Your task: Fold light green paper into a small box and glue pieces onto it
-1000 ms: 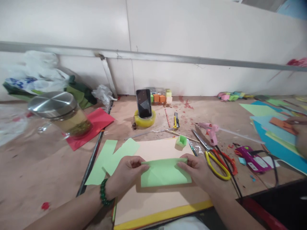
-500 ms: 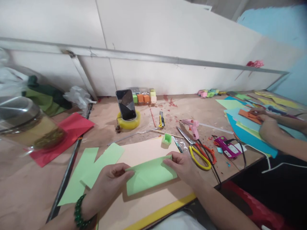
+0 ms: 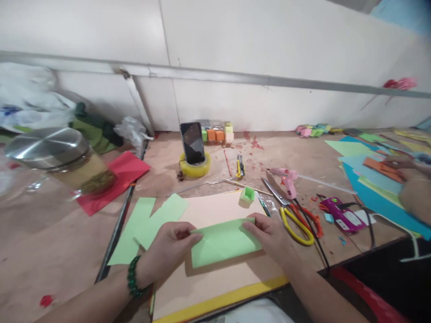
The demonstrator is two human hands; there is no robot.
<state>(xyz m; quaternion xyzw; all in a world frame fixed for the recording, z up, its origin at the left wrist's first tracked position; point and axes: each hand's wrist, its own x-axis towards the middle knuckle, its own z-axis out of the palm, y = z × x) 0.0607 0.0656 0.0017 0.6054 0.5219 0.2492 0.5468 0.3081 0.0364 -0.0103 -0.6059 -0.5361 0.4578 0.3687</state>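
Observation:
A light green paper strip (image 3: 226,244) is stretched between my two hands, over a stack of pale peach sheets (image 3: 218,287). My left hand (image 3: 173,246), with a green bead bracelet above the wrist, pinches its upper left corner. My right hand (image 3: 269,233) pinches the upper right corner between thumb and fingers. Just beyond the strip, a small open green paper box (image 3: 247,194) sits on the peach sheets. Two more green paper pieces (image 3: 131,233) lie to the left of the stack, partly behind my left hand.
Scissors (image 3: 296,226), a pink glue gun (image 3: 286,179) and a purple device (image 3: 343,214) lie right. A phone (image 3: 192,142) stands in a yellow tape roll (image 3: 195,167). Left is a glass jar (image 3: 90,172) by red paper (image 3: 129,172). Another person's hand (image 3: 399,162) touches orange paper (image 3: 380,168).
The view has turned left, so everything sits further right in the picture, and more of the jar and plastic bags shows. Both my hands keep their pinch on the green strip.

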